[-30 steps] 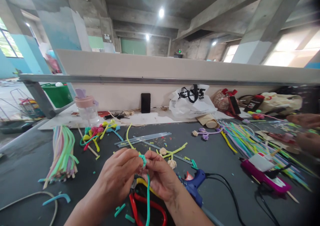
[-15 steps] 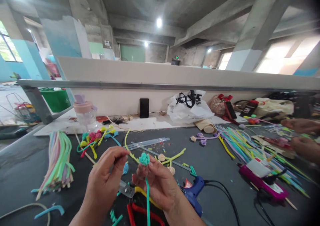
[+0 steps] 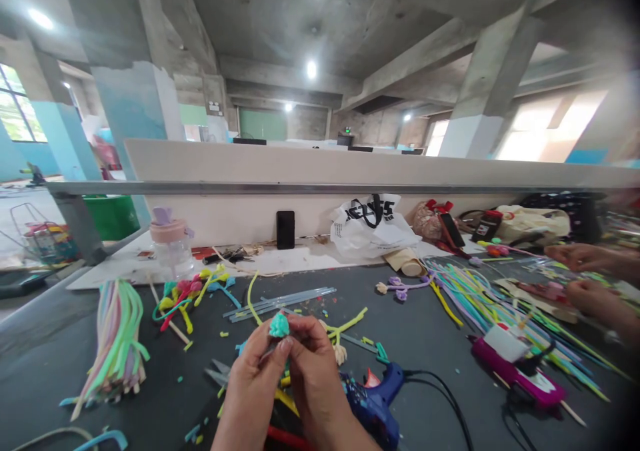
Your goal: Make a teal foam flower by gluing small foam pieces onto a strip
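A small teal flower [image 3: 279, 325] that looks made of pipe cleaner is pinched between my two hands. My left hand [image 3: 255, 371] closes on its left side, with thumb and fingertips against it. My right hand [image 3: 317, 364] grips from the other side, its fingertips meeting the left ones just under the bloom. The flower's stem is hidden by the hands. Below and left of them lie the open blades of scissors [image 3: 219, 375]. To the right rests a blue hot glue gun [image 3: 377, 398]. A yellow-green branching stem [image 3: 347, 324] lies just behind my right hand.
A bundle of pastel pipe cleaners [image 3: 115, 344] stands at left, near a pink-lidded bottle [image 3: 170, 241]. Clear sticks [image 3: 285, 302] lie behind the hands. A magenta power strip [image 3: 520, 374] and loose pipe cleaners [image 3: 465, 298] are at right, beside another person's hands [image 3: 590, 284].
My left hand has moved right and closed on the flower, where it was apart before. The flower has shifted slightly left and down, and its hanging stem is now hidden. The view has tilted up slightly.
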`<action>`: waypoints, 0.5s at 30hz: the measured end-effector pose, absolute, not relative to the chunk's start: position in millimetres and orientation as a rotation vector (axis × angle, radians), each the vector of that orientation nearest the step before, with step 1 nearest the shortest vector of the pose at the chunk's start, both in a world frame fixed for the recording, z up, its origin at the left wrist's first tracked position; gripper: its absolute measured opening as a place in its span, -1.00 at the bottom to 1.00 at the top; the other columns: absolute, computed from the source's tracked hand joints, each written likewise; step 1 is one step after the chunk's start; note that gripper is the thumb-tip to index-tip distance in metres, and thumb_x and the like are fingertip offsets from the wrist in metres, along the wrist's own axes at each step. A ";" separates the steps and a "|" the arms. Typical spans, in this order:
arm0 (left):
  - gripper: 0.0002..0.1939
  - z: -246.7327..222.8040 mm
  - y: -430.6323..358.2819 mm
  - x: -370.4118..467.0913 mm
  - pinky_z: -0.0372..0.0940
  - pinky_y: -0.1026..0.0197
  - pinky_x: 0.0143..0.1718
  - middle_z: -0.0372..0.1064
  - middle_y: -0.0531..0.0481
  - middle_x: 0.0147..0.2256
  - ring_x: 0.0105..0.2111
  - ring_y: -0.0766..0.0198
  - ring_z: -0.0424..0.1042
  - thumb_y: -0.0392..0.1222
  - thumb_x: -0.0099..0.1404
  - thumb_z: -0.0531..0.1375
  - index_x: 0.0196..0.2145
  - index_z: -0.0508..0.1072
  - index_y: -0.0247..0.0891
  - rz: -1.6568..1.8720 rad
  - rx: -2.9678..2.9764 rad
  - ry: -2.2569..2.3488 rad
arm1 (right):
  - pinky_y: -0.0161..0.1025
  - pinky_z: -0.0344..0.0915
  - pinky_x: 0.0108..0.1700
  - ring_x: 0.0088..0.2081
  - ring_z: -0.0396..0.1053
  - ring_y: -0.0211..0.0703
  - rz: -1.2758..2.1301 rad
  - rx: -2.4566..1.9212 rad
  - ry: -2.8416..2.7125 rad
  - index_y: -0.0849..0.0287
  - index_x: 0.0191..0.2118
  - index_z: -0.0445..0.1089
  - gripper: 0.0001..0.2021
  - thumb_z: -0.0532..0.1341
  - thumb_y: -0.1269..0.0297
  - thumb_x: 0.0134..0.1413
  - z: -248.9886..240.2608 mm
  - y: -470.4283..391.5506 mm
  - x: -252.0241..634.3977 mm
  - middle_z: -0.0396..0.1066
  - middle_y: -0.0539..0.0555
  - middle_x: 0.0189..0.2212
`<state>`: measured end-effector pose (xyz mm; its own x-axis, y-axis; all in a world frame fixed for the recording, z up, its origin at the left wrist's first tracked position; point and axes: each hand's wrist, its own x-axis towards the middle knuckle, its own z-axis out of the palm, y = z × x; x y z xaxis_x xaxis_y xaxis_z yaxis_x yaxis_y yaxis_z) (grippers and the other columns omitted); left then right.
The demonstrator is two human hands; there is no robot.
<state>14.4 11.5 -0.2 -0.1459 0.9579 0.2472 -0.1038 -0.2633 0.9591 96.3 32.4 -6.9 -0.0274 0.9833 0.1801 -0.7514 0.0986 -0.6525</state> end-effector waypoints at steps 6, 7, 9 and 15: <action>-0.67 13.3 10.2 8.9 0.21 0.17 -0.02 0.51 -0.05 -0.22 -0.09 0.15 0.38 -0.09 0.12 0.23 -0.14 0.50 -0.23 1.636 0.995 0.949 | -0.15 0.14 0.05 -0.06 0.31 -0.10 1.367 -0.416 -0.910 0.10 -0.39 0.50 -0.85 0.37 0.36 -0.22 -8.2 25.8 94.1 0.45 0.03 -0.18; -0.68 18.9 8.0 4.5 0.21 0.20 -0.03 0.51 -0.03 -0.24 -0.11 0.17 0.38 -0.09 0.12 0.23 -0.16 0.50 -0.22 1.638 0.990 0.925 | -0.14 0.14 0.04 -0.07 0.31 -0.10 1.347 -0.427 -0.947 0.11 -0.38 0.50 -0.86 0.37 0.34 -0.19 -8.6 25.1 94.6 0.45 0.03 -0.19; -0.73 29.6 -0.4 -5.9 0.20 0.26 -0.05 0.50 0.00 -0.29 -0.16 0.24 0.38 -0.09 0.13 0.23 -0.20 0.52 -0.20 1.643 1.012 0.905 | -0.17 0.17 -0.02 -0.16 0.33 -0.14 1.304 -0.475 -1.003 0.11 -0.37 0.47 -0.87 0.34 0.30 -0.14 -9.8 24.4 95.7 0.46 0.02 -0.28; -0.71 33.9 -51.1 -32.2 0.27 0.36 -0.26 0.48 0.04 -0.43 -0.32 0.31 0.40 -0.05 -0.03 0.34 -0.30 0.57 -0.15 1.583 0.906 0.811 | -0.34 0.16 -0.31 -0.44 0.21 -0.31 1.199 -0.543 -1.094 0.15 -0.44 0.35 -0.85 0.30 0.21 -0.06 1.2 17.9 94.0 0.30 -0.08 -0.51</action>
<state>-32.2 -51.1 33.9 -0.1216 0.9828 0.1389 -0.4618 -0.1799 0.8685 94.0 17.9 1.2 -0.0251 0.9248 0.3795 -0.4627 0.3258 -0.8245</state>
